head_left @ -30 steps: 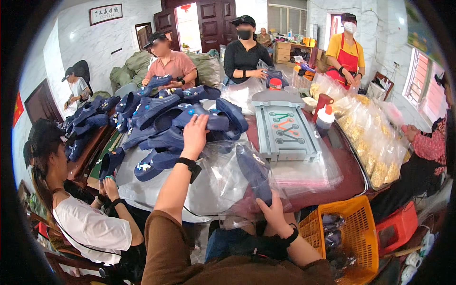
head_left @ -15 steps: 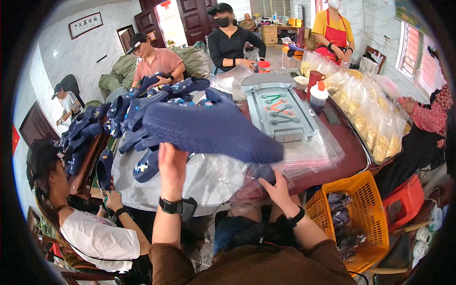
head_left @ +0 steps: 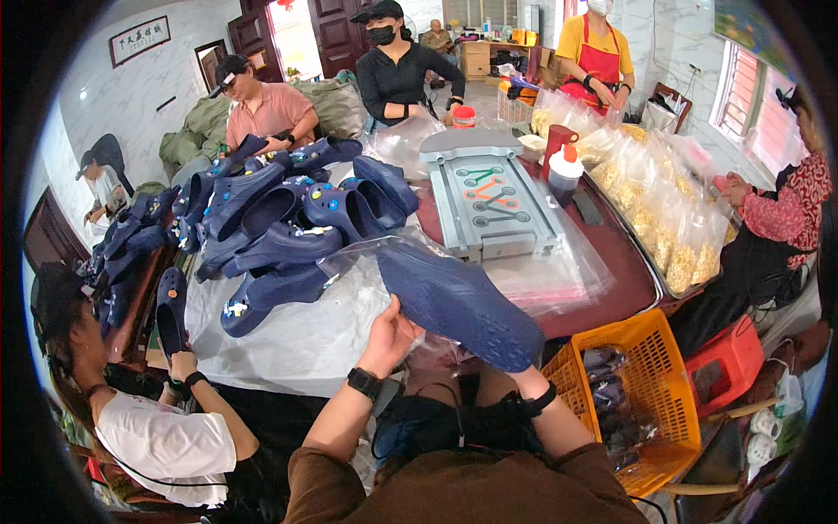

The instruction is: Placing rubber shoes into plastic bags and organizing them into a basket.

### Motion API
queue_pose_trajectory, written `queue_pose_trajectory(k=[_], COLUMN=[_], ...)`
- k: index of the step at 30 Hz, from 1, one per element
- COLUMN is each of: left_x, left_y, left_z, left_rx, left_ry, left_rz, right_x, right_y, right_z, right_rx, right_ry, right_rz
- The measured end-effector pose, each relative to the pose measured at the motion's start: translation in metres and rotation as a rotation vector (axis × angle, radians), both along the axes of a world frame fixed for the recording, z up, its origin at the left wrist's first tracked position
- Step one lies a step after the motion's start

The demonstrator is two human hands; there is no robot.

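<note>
Head view: clog mostly hides right hand (fingers unseen).

The left hand grips the edge of a dark blue clog, sole toward the camera. The right hand is mostly hidden behind the clog's near end. Clear plastic shows by its far end. A pile of clogs lies on the desk, left of a grey board. An orange basket stands at right, holding wrapped items.
</note>
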State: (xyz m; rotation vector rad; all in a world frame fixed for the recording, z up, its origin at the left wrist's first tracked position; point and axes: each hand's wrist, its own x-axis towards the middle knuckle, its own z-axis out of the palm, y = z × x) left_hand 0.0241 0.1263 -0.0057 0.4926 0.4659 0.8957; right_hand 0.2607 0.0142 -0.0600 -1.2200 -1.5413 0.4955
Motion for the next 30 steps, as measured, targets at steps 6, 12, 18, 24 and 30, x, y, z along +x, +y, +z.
queue_pose_trajectory(k=[6, 12, 18, 24, 30], left_x=[-0.007, -0.003, 0.002, 0.004, 0.01], left_y=[0.023, 0.024, 0.013, -0.029, -0.018], left_z=[-0.028, -0.034, -0.033, 0.006, 0.008], left_rx=[0.113, 0.145, 0.374, 1.45, 1.65], left_ry=[0.025, -0.058, 0.212, 1.129, 1.171], left_rz=[-0.042, -0.019, 0.023, 0.057, 0.169], right_x=[0.03, 0.032, 0.022, 0.051, 0.1], right_y=[-0.042, -0.057, -0.063, -0.104, -0.128], right_z=[0.039, 0.064, 0.046, 0.09, 0.129], right_rx=[-0.295, -0.782, -0.904, -0.429, -0.496], right_ry=[0.533, 1.384, 1.749, 0.498, 0.47], right_rz=[0.134, 0.659, 0.899, 0.176, 0.182])
